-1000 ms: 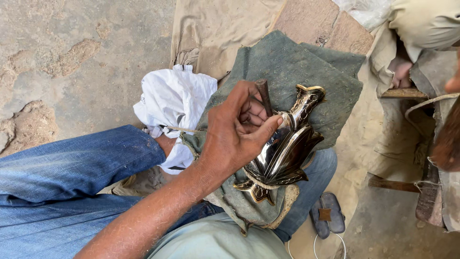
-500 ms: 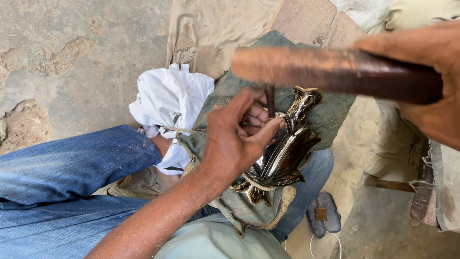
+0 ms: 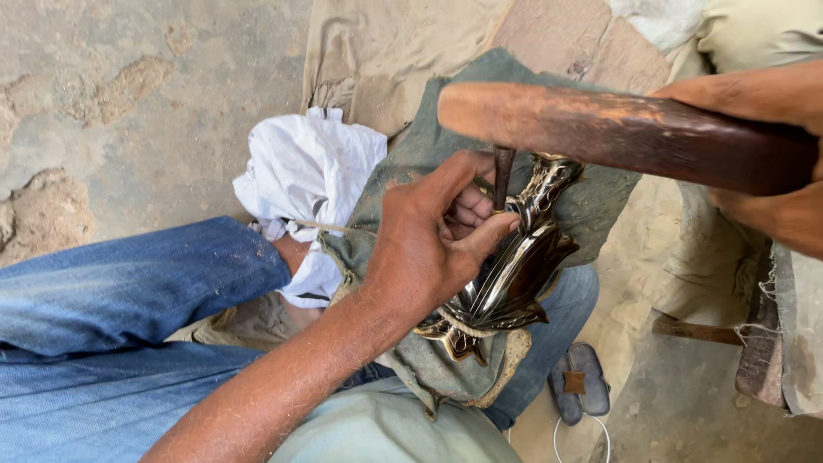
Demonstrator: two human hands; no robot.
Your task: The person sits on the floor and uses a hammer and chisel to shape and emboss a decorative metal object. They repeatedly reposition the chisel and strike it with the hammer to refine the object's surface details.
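Note:
My left hand (image 3: 433,244) pinches a thin dark metal punch (image 3: 501,176) upright against a shiny embossed metal piece (image 3: 510,274). The piece lies on a grey-green cloth (image 3: 446,137) over my lap. My right hand (image 3: 771,154) grips a brown wooden mallet (image 3: 617,133), held level just above the top of the punch. A cord (image 3: 463,326) runs across the lower part of the metal piece. My blue-jeaned left leg (image 3: 129,300) stretches out to the left.
A white cloth bundle (image 3: 304,171) is wrapped at my foot beside the grey-green cloth. A tan sack (image 3: 386,43) covers the concrete floor (image 3: 129,103) behind. A dark sandal (image 3: 579,390) lies below right. Wooden pieces (image 3: 694,330) and fabric stand at the right edge.
My right hand has brought the wooden mallet into view from the right and lowered it toward the punch. The left hand keeps the punch on the metal piece.

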